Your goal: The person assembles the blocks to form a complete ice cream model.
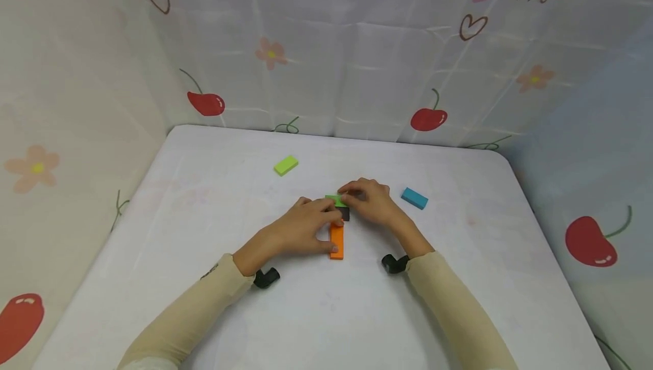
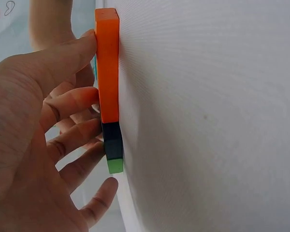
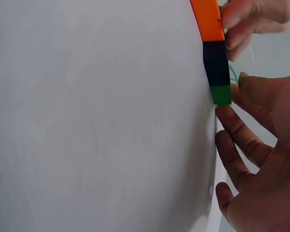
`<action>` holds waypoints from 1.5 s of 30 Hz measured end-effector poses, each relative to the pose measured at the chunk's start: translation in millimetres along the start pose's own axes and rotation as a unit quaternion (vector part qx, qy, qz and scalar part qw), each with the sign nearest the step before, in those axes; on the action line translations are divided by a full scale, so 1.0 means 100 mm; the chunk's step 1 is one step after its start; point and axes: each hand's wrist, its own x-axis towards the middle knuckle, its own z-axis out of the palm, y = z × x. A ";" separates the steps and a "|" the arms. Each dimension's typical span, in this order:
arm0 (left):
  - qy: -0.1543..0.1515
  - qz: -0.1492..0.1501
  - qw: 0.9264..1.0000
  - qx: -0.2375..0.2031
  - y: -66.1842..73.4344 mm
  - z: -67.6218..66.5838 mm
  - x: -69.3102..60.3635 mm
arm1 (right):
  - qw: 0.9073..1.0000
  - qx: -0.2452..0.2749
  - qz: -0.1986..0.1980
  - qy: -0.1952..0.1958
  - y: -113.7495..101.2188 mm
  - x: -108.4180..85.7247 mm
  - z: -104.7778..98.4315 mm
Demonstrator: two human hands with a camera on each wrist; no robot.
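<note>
An orange block (image 1: 336,241) (image 2: 108,67) (image 3: 209,21), a dark block (image 1: 345,213) (image 2: 112,140) (image 3: 216,65) and a green block (image 1: 334,199) (image 2: 115,166) (image 3: 221,95) form a touching row on the table. My left hand (image 1: 303,228) (image 2: 43,111) rests its thumb and fingertips along the orange and dark blocks, fingers relaxed. Around the green block's far end, my right hand (image 1: 374,203) (image 3: 261,145) has its index fingertip at the end face and its thumb above, fingers loosely bent. Fingers partly cover the green and dark blocks in the head view.
On the white table (image 1: 326,313), a lime block (image 1: 286,165) lies at the back left and a blue block (image 1: 415,198) to the right of my right hand. Printed curtains stand behind and beside the table. Black devices sit at both wrists.
</note>
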 end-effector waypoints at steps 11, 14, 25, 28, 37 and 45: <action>-0.009 -0.013 1.000 -0.006 0.01 0.00 0.00 | 0.995 0.022 0.054 0.083 0.50 -0.35 -0.59; -0.011 -0.014 1.000 -0.008 0.01 0.00 0.00 | 0.993 0.022 0.080 0.083 0.65 -0.47 -0.74; -0.008 -0.014 1.000 -0.011 0.00 0.01 -0.01 | 0.986 -0.006 0.143 0.082 1.02 -0.84 -0.93; -0.008 -0.013 1.000 -0.011 0.01 0.01 -0.01 | 0.986 -0.002 0.145 0.084 1.07 -0.87 -0.93; -0.004 -0.014 1.000 -0.022 0.00 0.01 -0.02 | 0.987 0.009 0.133 0.094 1.07 -0.88 -0.89; -0.007 -0.014 1.000 -0.020 -0.01 0.02 -0.02 | 0.986 0.009 0.129 0.101 1.11 -0.88 -0.86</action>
